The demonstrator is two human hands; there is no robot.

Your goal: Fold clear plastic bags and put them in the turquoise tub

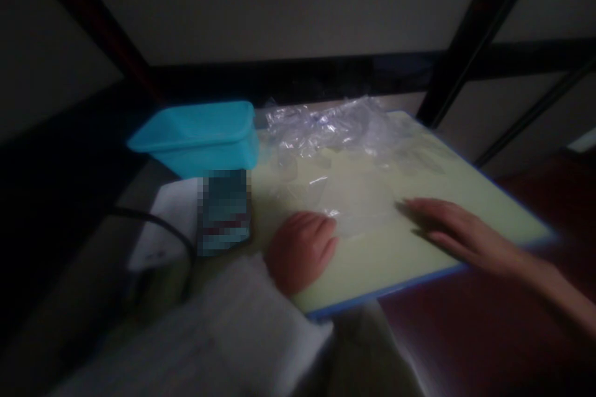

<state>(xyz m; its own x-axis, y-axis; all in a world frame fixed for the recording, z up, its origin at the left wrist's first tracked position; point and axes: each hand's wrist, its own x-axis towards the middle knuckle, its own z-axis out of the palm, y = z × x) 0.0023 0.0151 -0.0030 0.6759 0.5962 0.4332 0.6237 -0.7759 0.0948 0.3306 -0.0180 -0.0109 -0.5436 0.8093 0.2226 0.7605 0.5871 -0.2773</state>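
Observation:
A clear plastic bag (pixel 356 198) lies flat on the pale yellow table top (pixel 484 198). At its near left edge, my left hand (pixel 302 251) has its fingers curled in and closed on the film; the exact grip is blurred. My right hand (pixel 451 229) is over the right part of the table, fingers stretched out and thumb apart, holding nothing. A gap separates it from the bag's right side. Behind the flat bag is a crumpled heap of clear plastic bags (pixel 335 127).
A turquoise plastic basket (pixel 200 136) stands at the back left. In front of it are a white sheet or box (pixel 170 217), a pixelated item (pixel 223 214) and a dark cable (pixel 158 220). Blue edging (pixel 386 293) borders the table. Light grey cloth (pixel 251 322) covers the lower left.

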